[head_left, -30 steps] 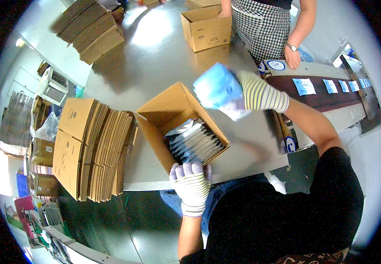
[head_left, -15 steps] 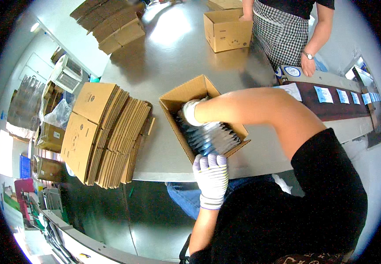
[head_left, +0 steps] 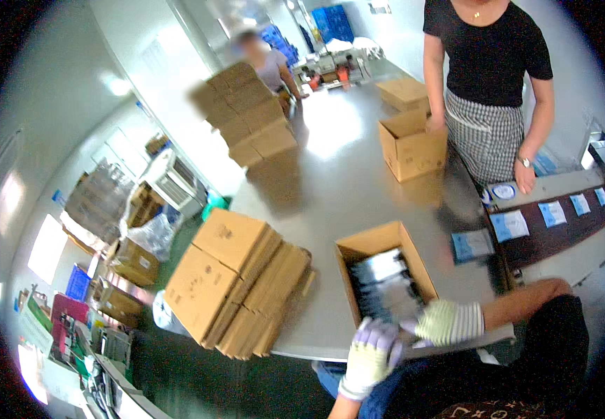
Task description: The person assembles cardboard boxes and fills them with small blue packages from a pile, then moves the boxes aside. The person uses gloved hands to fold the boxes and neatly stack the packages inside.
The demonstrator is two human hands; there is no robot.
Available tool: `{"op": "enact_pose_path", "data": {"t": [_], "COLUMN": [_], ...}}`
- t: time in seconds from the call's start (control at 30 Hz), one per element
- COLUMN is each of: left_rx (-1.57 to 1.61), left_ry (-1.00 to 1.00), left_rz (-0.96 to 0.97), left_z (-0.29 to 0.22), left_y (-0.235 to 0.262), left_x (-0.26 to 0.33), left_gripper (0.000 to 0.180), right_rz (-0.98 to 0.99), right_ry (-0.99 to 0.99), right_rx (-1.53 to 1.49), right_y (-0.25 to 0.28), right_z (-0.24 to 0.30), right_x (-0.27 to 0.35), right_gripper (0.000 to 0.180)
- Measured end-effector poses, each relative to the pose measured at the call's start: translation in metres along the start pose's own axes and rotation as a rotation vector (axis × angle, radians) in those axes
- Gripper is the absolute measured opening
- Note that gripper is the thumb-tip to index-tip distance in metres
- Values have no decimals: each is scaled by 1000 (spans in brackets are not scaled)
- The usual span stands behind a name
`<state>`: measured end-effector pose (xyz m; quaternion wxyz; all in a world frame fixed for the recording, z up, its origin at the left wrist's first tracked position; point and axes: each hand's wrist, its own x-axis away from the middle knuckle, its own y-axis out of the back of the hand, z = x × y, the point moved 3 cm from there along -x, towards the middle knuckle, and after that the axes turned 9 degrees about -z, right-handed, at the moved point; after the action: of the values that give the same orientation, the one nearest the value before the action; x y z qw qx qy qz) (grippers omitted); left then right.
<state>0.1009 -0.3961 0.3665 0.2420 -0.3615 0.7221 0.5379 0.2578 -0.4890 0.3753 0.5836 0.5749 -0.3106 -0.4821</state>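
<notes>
Head view looks down on a wide grey metal desk that fills the middle of the scene and carries everything else. On its left part lies a thick stack of flattened cardboard boxes, brown and leaning in a fan, with a second pile of flat cartons farther back. A co-worker in a black top and checked apron stands at the far right edge beside an erected carton; another closed carton sits behind it.

Nearest the person is the open cardboard box, flaps up, standing on the near edge of the desk. Inside it lies a row of flat packets, pale and glossy, packed upright side by side (the motion blur hides their exact number). They look light and thin, likely slippery in their film wrap and easily bent, so a hold across the flat faces of a small bunch would suit them better than a pinch at one corner. The box itself is stiff along its walls, and its near wall or corners seem the firm places to take it.

At the near rim of the box, the right hand, in a striped knit glove, lies with fingers curled over the wall. Just beside it, the left hand, in a pale glove, sits at the box's near corner; whether it grips anything I cannot tell through the blur.
</notes>
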Motion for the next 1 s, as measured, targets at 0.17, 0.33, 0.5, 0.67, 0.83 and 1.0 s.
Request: {"op": "enact_pose_path", "data": {"t": [0.17,0.33,0.5,0.67,0.83,1.0], "left_rx": [-346,-578,-928,-1199,-983,-1255], "left_ry": [170,197,287,529,746,563], "left_rz": [-219,-158,-99,-82,13,89], "left_z": [36,68,96,158,227,189], "left_y": [73,92,132,184,201,186], "left_x": [3,-5,26,52,63,32], "left_gripper": [34,32,39,55,62,55], "right_rz": [-230,-390,-200,87,-381,-835], "right_ry": [183,-488,-440,-298,-511,-599], "right_rx": [212,906,127,-134,-370,-673], "right_y": [-15,-10,26,-34,38,144], "right_z": [-5,-186,-148,-101,-145,-178], "right_x": [-27,-166,-192,-153,-137,-122], "right_gripper": [36,60,80,95,101,103]}}
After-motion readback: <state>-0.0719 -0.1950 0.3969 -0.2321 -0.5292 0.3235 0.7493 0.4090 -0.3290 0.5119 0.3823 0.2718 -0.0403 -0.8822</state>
